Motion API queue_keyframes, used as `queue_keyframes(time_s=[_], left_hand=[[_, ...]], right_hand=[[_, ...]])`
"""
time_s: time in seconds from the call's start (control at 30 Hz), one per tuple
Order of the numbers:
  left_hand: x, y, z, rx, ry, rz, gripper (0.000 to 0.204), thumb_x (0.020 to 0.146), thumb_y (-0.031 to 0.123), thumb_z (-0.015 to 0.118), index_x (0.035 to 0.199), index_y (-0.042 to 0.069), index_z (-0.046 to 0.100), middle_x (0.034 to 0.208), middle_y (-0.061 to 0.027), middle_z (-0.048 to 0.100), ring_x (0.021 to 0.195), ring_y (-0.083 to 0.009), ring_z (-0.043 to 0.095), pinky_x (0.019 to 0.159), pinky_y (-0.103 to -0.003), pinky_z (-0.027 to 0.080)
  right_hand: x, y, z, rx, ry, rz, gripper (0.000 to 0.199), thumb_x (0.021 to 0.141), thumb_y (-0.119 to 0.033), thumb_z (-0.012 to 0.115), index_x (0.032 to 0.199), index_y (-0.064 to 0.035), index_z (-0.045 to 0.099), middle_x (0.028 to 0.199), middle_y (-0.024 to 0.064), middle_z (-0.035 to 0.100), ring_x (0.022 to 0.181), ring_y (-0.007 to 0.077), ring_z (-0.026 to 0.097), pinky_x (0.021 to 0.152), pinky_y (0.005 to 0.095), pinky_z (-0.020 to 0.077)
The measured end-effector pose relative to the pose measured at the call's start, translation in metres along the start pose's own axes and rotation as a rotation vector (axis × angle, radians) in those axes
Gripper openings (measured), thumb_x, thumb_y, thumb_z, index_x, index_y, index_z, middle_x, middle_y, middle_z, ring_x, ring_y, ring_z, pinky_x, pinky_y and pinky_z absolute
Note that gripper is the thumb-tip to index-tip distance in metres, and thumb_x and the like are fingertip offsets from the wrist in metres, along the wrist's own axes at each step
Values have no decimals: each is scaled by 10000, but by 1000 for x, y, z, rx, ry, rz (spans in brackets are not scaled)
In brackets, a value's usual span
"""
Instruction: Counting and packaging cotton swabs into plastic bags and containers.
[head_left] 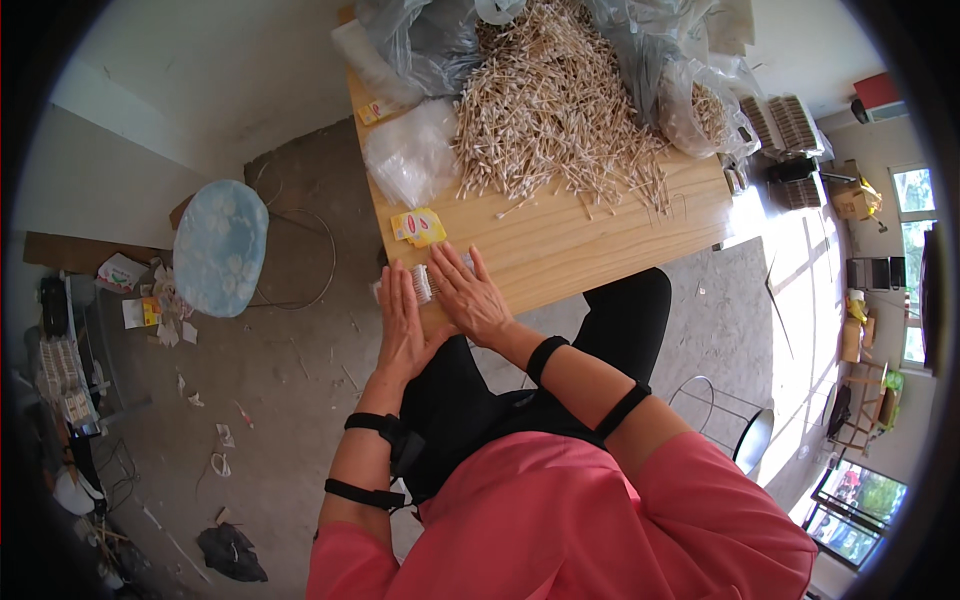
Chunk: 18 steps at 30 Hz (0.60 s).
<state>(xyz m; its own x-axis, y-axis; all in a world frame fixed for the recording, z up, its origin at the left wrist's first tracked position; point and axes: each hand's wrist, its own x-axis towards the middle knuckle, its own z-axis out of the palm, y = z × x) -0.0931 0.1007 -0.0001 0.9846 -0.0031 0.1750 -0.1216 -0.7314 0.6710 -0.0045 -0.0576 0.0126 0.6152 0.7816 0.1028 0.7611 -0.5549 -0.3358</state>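
At the table's near left corner, a small bundle of cotton swabs (421, 284) shows its white tips between my two hands. Clear plastic seems to stick out on either side of it. My left hand (402, 325) lies along its left side with fingers stretched out and close together. On its right side rests my right hand (470, 298), flat, fingers extended and thumb toward the left hand. Both palms hide most of the bundle. Just beyond the fingertips lie yellow-and-white printed cards (418, 227). Behind them is a stack of clear plastic bags (412, 152).
A large heap of loose cotton swabs (560, 100) covers the table's (590, 245) far part, flanked by grey plastic bags (425, 45). A clear bag of swabs (708, 112) sits at right. A blue-covered stool (220, 248) stands left; a round stool (752, 440) stands right.
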Motion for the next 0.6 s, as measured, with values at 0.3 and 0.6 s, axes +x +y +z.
queue_keyframes(time_s=[0.3, 0.6], left_hand=[[15, 30, -23, 364, -196, -174, 998, 873, 464, 700, 1547, -11, 137, 1625, -232, 112, 1518, -392, 62, 1187, -619, 57], [12, -30, -2, -659, 478, -732, 393, 1045, 377, 510, 1014, 1, 620, 864, -47, 633, 841, -101, 561, 772, -276, 468]], right_hand=[[-7, 11, -2, 524, 419, 231, 469, 934, -24, 513, 1399, 18, 464, 1506, 212, 419, 1423, 381, 362, 1179, 477, 276], [21, 0, 8, 823, 591, 353, 338, 955, 75, 411, 1232, -14, 583, 1402, 183, 545, 1285, 375, 528, 1074, 390, 419]])
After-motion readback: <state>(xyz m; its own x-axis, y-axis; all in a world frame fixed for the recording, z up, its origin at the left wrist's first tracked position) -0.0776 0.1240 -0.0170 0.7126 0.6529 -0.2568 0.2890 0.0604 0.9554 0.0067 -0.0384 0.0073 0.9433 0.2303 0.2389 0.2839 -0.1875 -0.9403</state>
